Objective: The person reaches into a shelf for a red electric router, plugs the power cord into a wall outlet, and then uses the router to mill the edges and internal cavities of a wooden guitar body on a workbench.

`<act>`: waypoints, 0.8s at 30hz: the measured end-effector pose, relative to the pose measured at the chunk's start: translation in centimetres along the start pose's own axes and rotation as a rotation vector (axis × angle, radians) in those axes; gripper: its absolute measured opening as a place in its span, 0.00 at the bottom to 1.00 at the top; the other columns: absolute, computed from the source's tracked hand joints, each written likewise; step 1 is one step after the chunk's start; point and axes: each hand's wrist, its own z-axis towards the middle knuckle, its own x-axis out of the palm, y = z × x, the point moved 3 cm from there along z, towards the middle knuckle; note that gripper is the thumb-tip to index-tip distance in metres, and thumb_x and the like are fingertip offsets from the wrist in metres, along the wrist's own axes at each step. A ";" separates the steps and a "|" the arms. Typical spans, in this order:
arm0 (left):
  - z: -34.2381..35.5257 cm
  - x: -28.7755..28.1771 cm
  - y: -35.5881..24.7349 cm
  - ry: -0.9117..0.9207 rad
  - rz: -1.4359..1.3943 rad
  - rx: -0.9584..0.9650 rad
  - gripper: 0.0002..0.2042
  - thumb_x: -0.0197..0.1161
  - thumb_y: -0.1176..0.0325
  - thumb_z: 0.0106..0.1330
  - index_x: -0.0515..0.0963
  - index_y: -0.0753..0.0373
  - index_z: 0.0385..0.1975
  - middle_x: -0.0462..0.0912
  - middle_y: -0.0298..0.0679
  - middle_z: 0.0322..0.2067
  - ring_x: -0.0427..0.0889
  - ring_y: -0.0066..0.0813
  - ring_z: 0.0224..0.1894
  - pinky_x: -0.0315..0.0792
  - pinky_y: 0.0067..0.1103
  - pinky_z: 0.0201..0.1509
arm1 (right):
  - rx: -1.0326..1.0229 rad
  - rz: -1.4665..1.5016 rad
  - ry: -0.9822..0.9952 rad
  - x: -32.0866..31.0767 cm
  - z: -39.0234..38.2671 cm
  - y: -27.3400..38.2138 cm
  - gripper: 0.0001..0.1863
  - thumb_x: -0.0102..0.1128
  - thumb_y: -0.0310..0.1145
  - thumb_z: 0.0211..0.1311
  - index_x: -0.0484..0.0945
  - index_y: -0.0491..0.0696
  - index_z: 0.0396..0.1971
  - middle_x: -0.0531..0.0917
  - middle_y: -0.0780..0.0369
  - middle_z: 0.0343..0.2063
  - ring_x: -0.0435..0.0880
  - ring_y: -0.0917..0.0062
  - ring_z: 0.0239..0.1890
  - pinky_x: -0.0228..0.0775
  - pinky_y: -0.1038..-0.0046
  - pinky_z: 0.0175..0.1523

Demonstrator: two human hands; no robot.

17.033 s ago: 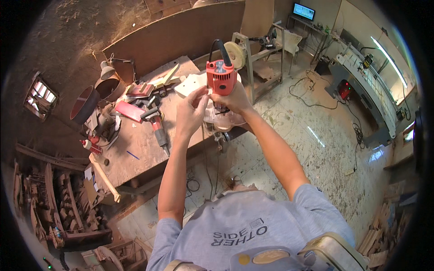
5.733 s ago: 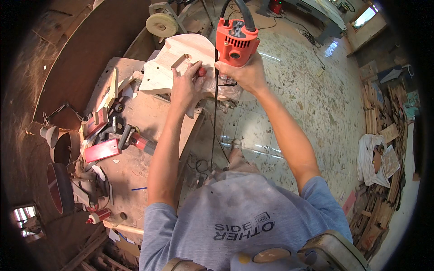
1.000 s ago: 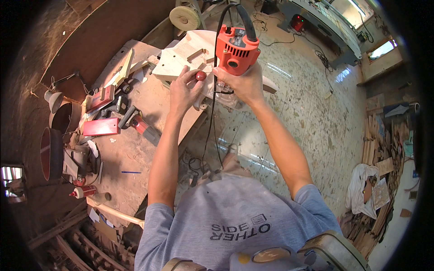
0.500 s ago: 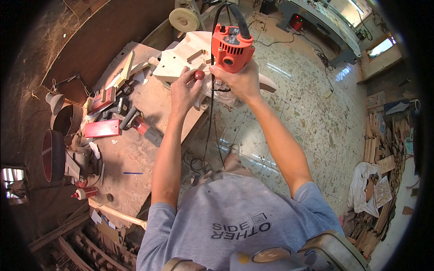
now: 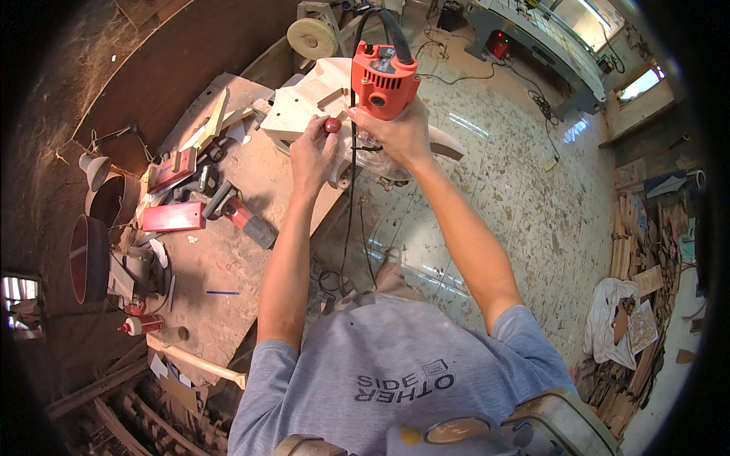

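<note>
Router of orange-red plastic stands upright in the head view, clamped in the right hand; the left hand grips a glossy red ball knob. Underneath, half hidden, it seems to rest on a pale, shaped wooden board overhanging the right edge of a dusty wooden bench.

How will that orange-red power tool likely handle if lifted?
The orange-red power tool is probably heavy for its size, given its bulky, vented build. It may tip, since it stands tall above the right hand. Its black cable looks flexible, bending over and hanging down, so it could drag.
</note>
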 end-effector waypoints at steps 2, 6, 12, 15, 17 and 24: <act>0.1 -0.1 0.0 -0.012 0.028 -0.023 0.19 0.67 0.71 0.68 0.81 0.65 0.59 0.83 0.61 0.59 0.89 0.43 0.56 0.81 0.29 0.60 | 0.008 -0.015 0.009 0.1 0.2 -0.2 0.21 0.83 0.39 0.53 0.84 0.43 0.40 0.90 0.64 0.32 0.87 0.80 0.31 0.80 0.72 0.39; 0.1 0.0 -0.1 -0.006 0.021 -0.048 0.19 0.68 0.71 0.67 0.82 0.65 0.58 0.86 0.56 0.56 0.86 0.43 0.61 0.80 0.29 0.62 | 0.028 -0.016 0.015 -0.1 0.0 -0.3 0.21 0.83 0.39 0.53 0.84 0.43 0.40 0.89 0.64 0.30 0.86 0.81 0.30 0.80 0.73 0.38; 0.2 -0.1 -0.1 0.059 0.078 0.034 0.18 0.68 0.69 0.64 0.85 0.64 0.54 0.90 0.52 0.47 0.75 0.41 0.73 0.74 0.31 0.70 | 0.057 0.017 0.012 -0.8 -0.9 0.1 0.19 0.82 0.38 0.54 0.84 0.43 0.37 0.89 0.64 0.29 0.86 0.83 0.28 0.79 0.74 0.35; 0.1 -0.2 -0.8 0.078 0.090 0.007 0.18 0.68 0.68 0.63 0.86 0.65 0.53 0.91 0.51 0.46 0.74 0.42 0.73 0.73 0.33 0.71 | 0.042 -0.029 0.017 -1.2 -1.0 0.5 0.18 0.81 0.38 0.55 0.83 0.43 0.36 0.89 0.65 0.27 0.86 0.83 0.27 0.79 0.75 0.34; 0.1 -0.3 -1.2 0.082 0.104 0.013 0.18 0.68 0.68 0.63 0.86 0.65 0.53 0.91 0.51 0.46 0.73 0.42 0.74 0.72 0.33 0.72 | 0.041 -0.053 0.024 -1.3 -1.0 0.5 0.17 0.81 0.38 0.55 0.83 0.43 0.36 0.88 0.66 0.25 0.86 0.83 0.27 0.79 0.75 0.34; 0.1 -0.2 -1.0 0.093 0.106 -0.001 0.20 0.69 0.68 0.63 0.85 0.64 0.55 0.91 0.51 0.46 0.71 0.43 0.75 0.70 0.34 0.73 | 0.014 -0.034 0.021 -1.2 -1.2 0.9 0.17 0.81 0.38 0.56 0.84 0.43 0.37 0.88 0.65 0.25 0.87 0.83 0.27 0.79 0.76 0.34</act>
